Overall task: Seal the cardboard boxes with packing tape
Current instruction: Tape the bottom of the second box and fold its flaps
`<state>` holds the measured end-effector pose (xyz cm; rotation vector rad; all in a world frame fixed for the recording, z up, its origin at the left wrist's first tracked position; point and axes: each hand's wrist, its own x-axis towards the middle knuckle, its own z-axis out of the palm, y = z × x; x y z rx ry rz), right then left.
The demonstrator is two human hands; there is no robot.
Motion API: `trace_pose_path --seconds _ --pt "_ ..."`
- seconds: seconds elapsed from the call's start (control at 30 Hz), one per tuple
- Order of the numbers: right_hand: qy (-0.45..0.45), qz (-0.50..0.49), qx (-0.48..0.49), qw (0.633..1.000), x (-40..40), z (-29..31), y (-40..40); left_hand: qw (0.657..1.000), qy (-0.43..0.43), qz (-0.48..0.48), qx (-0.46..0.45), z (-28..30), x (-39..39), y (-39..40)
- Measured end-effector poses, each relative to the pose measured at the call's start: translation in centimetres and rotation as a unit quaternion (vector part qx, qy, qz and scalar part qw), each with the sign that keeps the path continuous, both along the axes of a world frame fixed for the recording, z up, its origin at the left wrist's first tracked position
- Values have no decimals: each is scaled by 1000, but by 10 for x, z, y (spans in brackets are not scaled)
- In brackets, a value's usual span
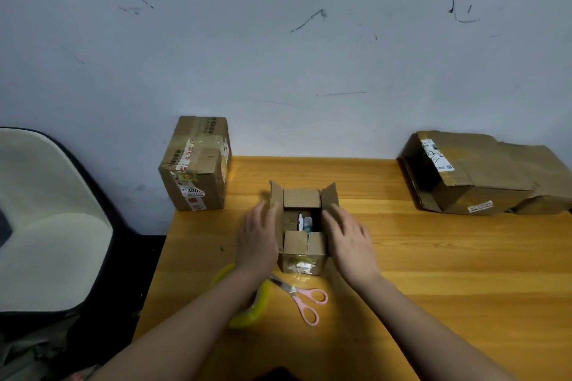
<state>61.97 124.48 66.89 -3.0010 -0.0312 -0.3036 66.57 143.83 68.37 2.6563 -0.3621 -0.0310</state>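
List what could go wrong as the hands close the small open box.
1. The small open box has upright items inside; a white tube stands near flap height and may block the side flaps the left hand and right hand are pressing in.
2. The near flap looks torn, so tape might hold poorly there.
3. The tape roll lies under the left forearm beside the scissors; an elbow could knock either off the table edge.
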Motion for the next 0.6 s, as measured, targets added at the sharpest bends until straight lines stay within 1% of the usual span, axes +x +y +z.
trace_pose_path --seconds 0.03,0.07,0.1,0.13,0.17,0.2,0.27,0.37,0.43,0.5,0.6 --pt "-3 55 -74 996 5 3 1 995 -41 -64 65 6 2 -4" --pt "27 97 -122 987 10 8 3 982 -64 -132 123 12 5 -9" --pt "71 113 -135 982 14 11 6 964 -70 -190 175 15 8 -14" --pt "139 97 -126 978 18 15 9 946 -69 -229 219 19 10 -20" --pt "196 74 -118 971 23 18 11 934 -61 -246 251 20 12 -25" --pt "230 63 -112 965 28 19 11 930 -49 -247 268 21 14 -29" --pt "242 70 -92 963 33 22 11 931 -31 -235 277 20 17 -34" --pt "222 92 10 971 35 27 6 933 -26 -235 272 20 19 -31" --pt "211 104 45 971 31 27 4 952 -20 -210 224 20 22 -26" --pt "205 91 76 971 27 24 3 967 2 -188 170 21 23 -24" --pt "201 42 134 970 27 20 1 971 23 -200 132 22 21 -23"
